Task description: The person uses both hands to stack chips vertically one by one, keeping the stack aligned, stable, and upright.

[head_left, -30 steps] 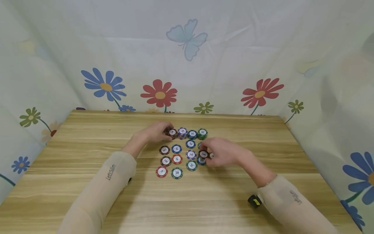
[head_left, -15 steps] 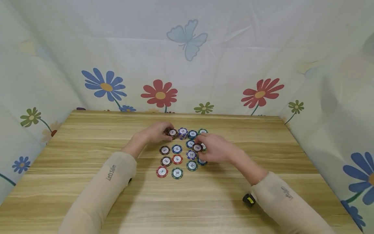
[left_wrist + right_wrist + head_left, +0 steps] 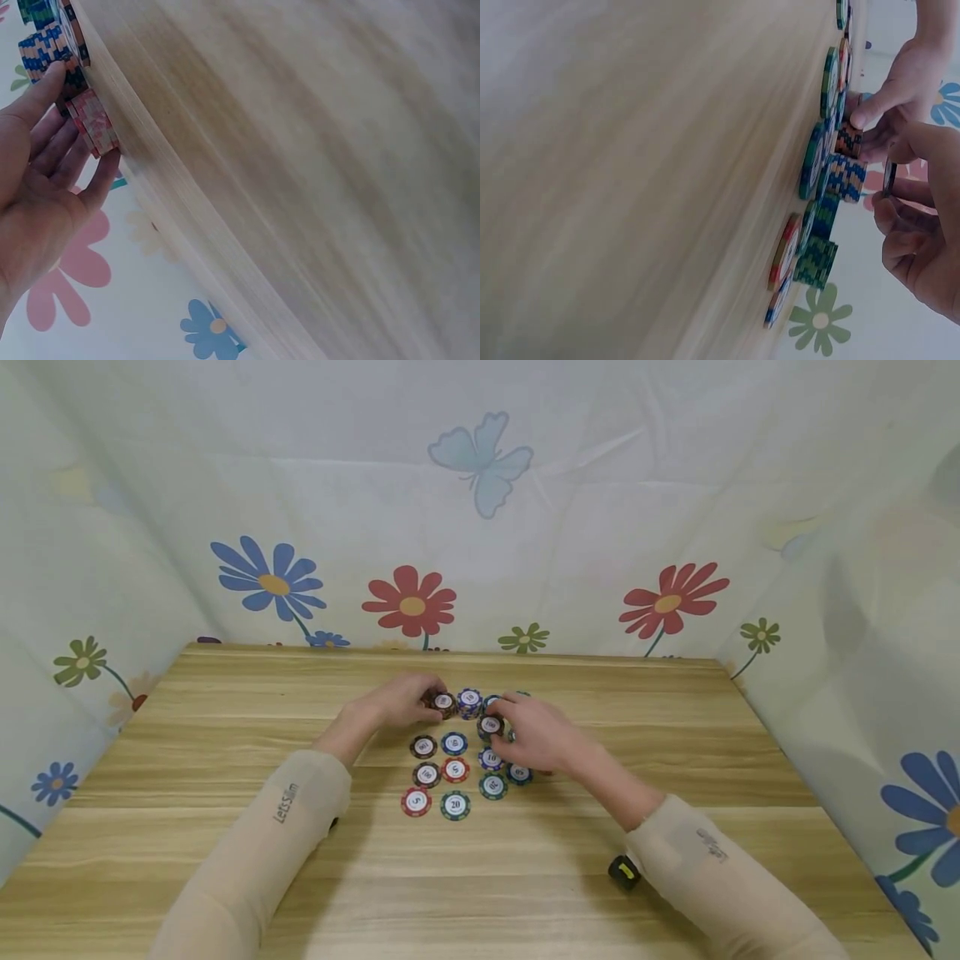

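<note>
My right hand (image 3: 543, 735) pinches a black 100 poker chip (image 3: 491, 725) above the table; the right wrist view shows this chip (image 3: 889, 178) edge-on between thumb and fingers. At the back of the layout, my left hand (image 3: 401, 700) curls round a stack of black chips (image 3: 443, 702) and, in the left wrist view, a red stack (image 3: 94, 127) beside it. A purple 10 stack (image 3: 469, 700) stands to the right. Beyond it are a blue stack (image 3: 825, 216) and a green stack (image 3: 815, 262), largely covered by my right hand in the head view.
Loose chips lie flat in front, among them a black 100 (image 3: 423, 746), a red 5 (image 3: 416, 802), a green 20 (image 3: 455, 805) and a purple 10 (image 3: 491, 758). The wooden table (image 3: 375, 893) meets a flowered curtain (image 3: 562, 568) at its back edge.
Carrying the black 100 chip, my right hand has moved left and away from me, from the right-hand loose chips toward the stacks. My left hand has stayed at its stacks.
</note>
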Motion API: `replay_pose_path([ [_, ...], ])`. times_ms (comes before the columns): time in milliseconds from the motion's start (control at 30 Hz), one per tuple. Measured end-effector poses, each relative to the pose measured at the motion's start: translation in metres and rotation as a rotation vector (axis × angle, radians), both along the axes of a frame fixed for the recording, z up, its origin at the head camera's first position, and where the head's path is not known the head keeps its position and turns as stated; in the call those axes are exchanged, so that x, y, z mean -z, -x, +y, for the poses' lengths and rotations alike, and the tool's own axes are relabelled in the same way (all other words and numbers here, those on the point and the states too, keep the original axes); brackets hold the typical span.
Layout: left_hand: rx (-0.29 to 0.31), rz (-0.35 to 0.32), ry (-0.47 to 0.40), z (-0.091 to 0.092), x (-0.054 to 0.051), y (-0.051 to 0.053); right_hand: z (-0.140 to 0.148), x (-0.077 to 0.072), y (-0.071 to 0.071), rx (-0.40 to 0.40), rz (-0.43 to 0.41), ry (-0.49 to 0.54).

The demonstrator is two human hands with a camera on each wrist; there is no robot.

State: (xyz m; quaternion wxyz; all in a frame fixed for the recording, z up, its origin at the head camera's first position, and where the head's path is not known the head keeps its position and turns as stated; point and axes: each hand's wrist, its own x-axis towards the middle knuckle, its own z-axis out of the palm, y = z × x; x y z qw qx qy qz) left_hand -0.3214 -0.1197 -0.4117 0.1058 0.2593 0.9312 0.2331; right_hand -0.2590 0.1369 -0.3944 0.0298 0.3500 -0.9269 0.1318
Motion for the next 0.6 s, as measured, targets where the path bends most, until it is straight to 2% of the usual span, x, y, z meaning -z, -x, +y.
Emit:
replay_pose_path([
  [167, 0.002, 0.002, -0.012, -0.001, 0.001, 0.001, -0.010, 0.000, 0.003, -0.001, 0.033, 0.051],
  [333, -0.003, -0.015, -0.026, -0.002, 0.003, 0.002, -0.017, 0.001, 0.009, 0.010, 0.054, 0.051],
  [600, -0.005, -0.031, -0.035, -0.003, 0.001, 0.001, -0.026, -0.001, 0.018, 0.052, 0.012, 0.052],
])
